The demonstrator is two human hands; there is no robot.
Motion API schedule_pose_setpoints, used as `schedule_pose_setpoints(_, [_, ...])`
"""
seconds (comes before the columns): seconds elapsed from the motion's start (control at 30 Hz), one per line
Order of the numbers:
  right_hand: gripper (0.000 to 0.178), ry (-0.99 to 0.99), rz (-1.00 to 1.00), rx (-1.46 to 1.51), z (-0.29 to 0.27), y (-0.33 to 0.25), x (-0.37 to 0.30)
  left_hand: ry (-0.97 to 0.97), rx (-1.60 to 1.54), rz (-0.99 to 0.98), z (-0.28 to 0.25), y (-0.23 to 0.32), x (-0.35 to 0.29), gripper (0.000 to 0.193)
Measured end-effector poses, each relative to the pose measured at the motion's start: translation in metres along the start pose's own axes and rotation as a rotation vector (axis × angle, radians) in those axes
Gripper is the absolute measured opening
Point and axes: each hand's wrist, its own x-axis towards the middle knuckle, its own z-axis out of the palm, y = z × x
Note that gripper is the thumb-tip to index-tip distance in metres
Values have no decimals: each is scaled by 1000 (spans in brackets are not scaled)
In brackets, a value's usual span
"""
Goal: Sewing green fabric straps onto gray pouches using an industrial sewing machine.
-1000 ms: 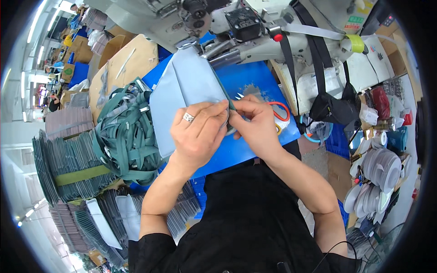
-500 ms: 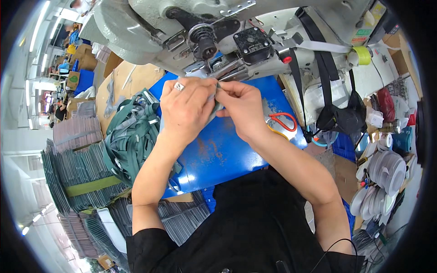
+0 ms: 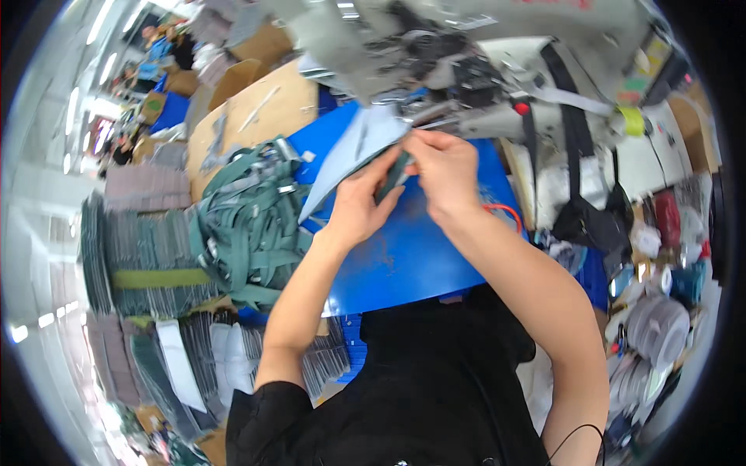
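Panel in work: A light-blue panel (image 3: 350, 159) slants above the blue tabletop (image 3: 404, 256), toward ten o'clock from the worker's hands, its upper tip at the head of a sewing machine (image 3: 478, 120) at twelve.
Right hand: The right hand (image 3: 413, 151) pinches a dark green strip (image 3: 394, 177) at the panel's edge, thumb and fingertips together.
Left hand: The left hand (image 3: 388, 186) lies at the near edge, fingers tucked along it and thumb apart; from where I stand, I cannot tell whether it grips.
Progress: Apparently midway on this piece, with strip and panel together in the worker's hands and the panel not yet laid aside. Blur hides any stitching, so how much edge is left cannot be told.
Stacks: Bundled flat pieces (image 3: 148, 252) stand past eight o'clock, too many to count; finished or waiting, no telling.
Count, at the hands: One panel, one strip, two hands, one machine.
Count, around them: One tangle of green bands (image 3: 256, 217) between eight and nine, its loops too interlaced to number; one red loop handle (image 3: 510, 213) near four, partly hidden by the forearm; one yellow-green roll (image 3: 629, 121) near two.
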Motion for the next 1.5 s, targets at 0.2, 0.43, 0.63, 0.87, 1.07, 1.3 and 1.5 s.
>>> schedule_pose_setpoints(0.2, [16, 28, -9, -143, 4, 2, -1, -358, 645, 137, -56, 51, 32, 51])
schedule_pose_setpoints(0.43, [28, -58, -114, -463, -9, 4, 5, -356, 668, 266, -39, 97, 17, 5])
schedule_pose_setpoints(0.63, [29, -169, 134, -233, -14, -13, -4, 16, 459, 488, -55, 82, 9, 20])
schedule_pose_setpoints(0.87, [33, -195, 192, -92, -15, -20, -9, -257, 738, 298, -114, 49, 40, 73])
schedule_pose_setpoints(1.07, [39, -252, 196, -12, -25, -16, -9, -576, 1079, 631, -145, 64, 73, 73])
schedule_pose_setpoints(1.3, [36, -259, 227, -8, -23, -15, -4, -636, 1201, 654, -142, 91, 81, 63])
schedule_pose_setpoints(1.5, [32, -228, 199, 71, -20, -6, 4, -595, 1241, 509, -121, 106, 70, 60])
